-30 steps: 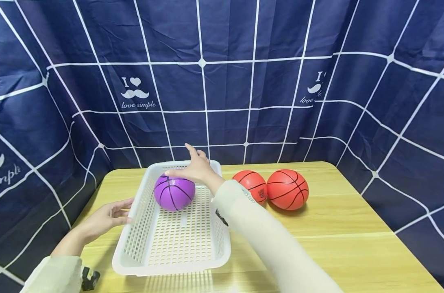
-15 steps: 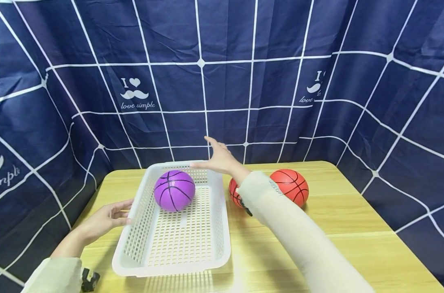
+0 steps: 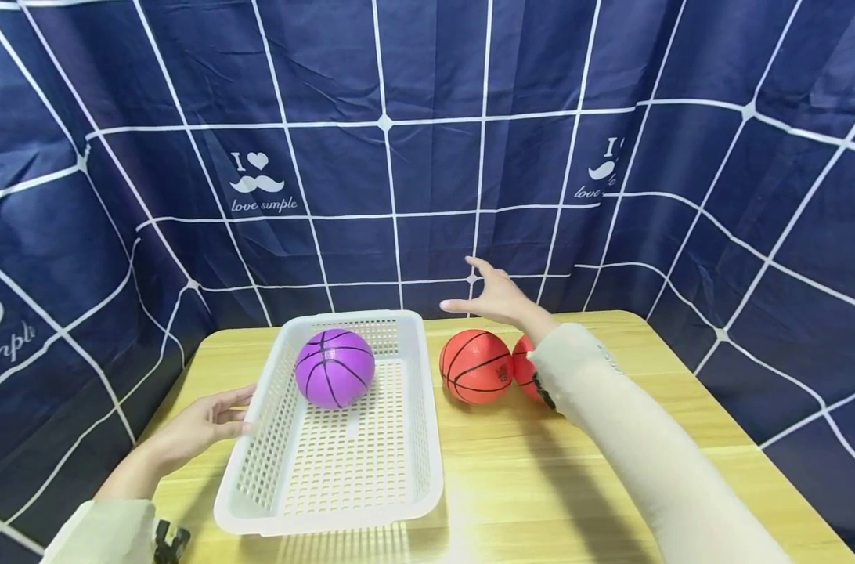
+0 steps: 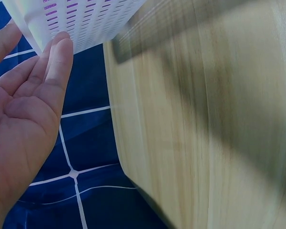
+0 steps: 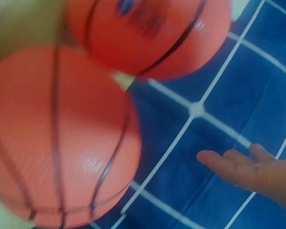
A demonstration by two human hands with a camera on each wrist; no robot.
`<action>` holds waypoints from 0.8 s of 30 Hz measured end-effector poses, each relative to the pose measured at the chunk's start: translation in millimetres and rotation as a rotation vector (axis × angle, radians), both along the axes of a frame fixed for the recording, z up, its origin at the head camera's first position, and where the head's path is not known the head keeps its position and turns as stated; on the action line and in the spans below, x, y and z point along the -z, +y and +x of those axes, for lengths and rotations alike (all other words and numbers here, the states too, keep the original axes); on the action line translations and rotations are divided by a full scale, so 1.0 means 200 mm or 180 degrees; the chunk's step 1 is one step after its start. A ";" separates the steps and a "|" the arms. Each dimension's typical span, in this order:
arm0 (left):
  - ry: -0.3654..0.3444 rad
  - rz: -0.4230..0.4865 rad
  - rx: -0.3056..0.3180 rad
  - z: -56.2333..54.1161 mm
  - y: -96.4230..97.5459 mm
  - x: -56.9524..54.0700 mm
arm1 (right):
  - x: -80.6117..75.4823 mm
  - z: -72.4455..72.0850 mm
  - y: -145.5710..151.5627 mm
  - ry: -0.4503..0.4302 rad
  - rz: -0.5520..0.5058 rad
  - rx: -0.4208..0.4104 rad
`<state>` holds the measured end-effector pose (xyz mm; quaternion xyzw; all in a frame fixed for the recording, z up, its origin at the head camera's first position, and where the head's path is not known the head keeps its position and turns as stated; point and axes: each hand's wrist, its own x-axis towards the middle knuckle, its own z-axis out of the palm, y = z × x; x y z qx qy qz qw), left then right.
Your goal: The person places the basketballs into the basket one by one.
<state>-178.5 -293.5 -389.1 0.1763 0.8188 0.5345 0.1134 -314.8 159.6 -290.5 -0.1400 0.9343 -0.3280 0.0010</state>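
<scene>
A white perforated plastic basket (image 3: pixel 353 513) stands on the table with a purple mini basketball (image 3: pixel 335 368) inside, towards its back. My left hand (image 3: pixel 202 427) is at the basket's left side; in the left wrist view its fingertips (image 4: pixel 61 45) meet the holed wall. To the basket's right, two red mini basketballs lie side by side: the nearer-to-basket red ball (image 3: pixel 476 366) shows whole, the other red ball (image 3: pixel 524 368) is partly covered by my right sleeve. My right hand (image 3: pixel 501 299) hovers above and behind these balls, thumb and fingers spread, holding nothing.
The light wooden table (image 3: pixel 540 486) has rounded back corners. A dark blue curtain (image 3: pixel 434 172) with white grid lines hangs behind it and on both sides. The long right sleeve (image 3: pixel 646 446) crosses over the table's right half.
My right hand has moved right, from above the purple ball in the basket to above the red balls. The left hand, the basket and the balls stay in place.
</scene>
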 end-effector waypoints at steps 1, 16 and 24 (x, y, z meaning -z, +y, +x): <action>-0.0002 0.0008 0.0007 0.00 0.00 0.00 | 0.00 0.00 0.03 -0.0013 0.0020 0.0022; -0.0044 0.0045 0.0011 0.00 0.00 0.01 | 0.00 0.03 0.40 -0.0043 0.0191 0.0172; -0.0063 0.0043 0.0004 0.00 0.00 0.01 | 0.06 0.06 0.57 -0.0241 0.0190 0.0205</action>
